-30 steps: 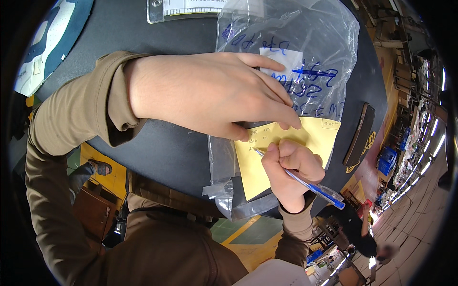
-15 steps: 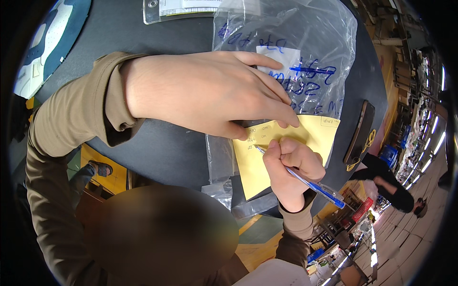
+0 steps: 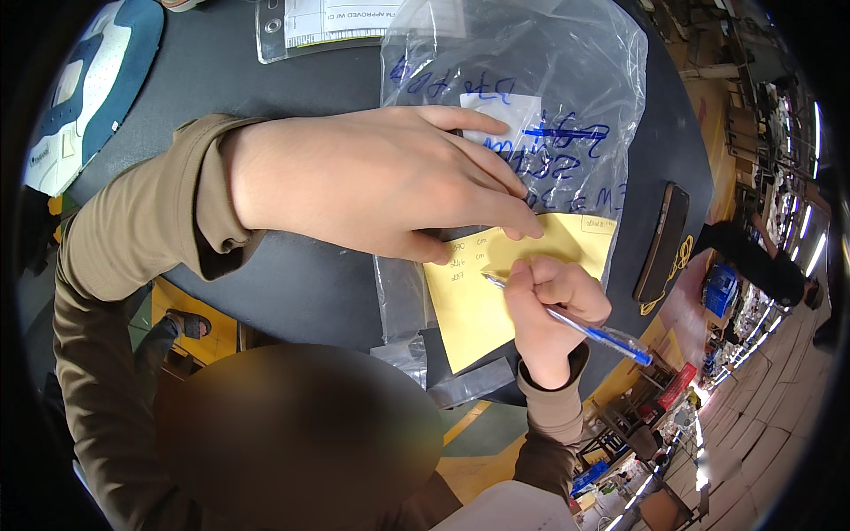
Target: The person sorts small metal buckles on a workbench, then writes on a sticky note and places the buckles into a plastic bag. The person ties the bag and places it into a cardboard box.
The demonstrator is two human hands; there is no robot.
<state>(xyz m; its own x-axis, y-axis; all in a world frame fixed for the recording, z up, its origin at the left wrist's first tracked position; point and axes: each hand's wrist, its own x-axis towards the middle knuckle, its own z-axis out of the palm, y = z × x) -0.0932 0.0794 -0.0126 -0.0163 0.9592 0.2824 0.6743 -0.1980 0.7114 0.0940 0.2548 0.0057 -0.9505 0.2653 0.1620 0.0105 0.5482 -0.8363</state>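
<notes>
A yellow slip of paper (image 3: 474, 327) with small handwriting lies on top of a clear plastic bag (image 3: 584, 80) marked in blue ink. My left hand (image 3: 390, 181) rests flat over the bag and the slip's upper left edge, fingers spread, thumb and fingertips on the paper. Within my right hand (image 3: 558, 310) is a blue ballpoint pen (image 3: 620, 343), pinched between thumb and fingers, its tip on or just above the slip beside the written lines. A white label (image 3: 496, 111) shows within the bag, partly under my left fingers.
The dark tabletop (image 3: 292, 292) carries a phone (image 3: 664, 239) with a yellow cord (image 3: 677, 274) at the right. At the far edge lies a clear sleeve with papers (image 3: 328, 26); a blue and white shoe part (image 3: 97, 97) is far left. Another person (image 3: 761, 265) is beyond the table.
The pen tip has shifted slightly right along the slip, and another handwritten line is fuller. My left hand stays pressed on the paper. The person in the background has moved.
</notes>
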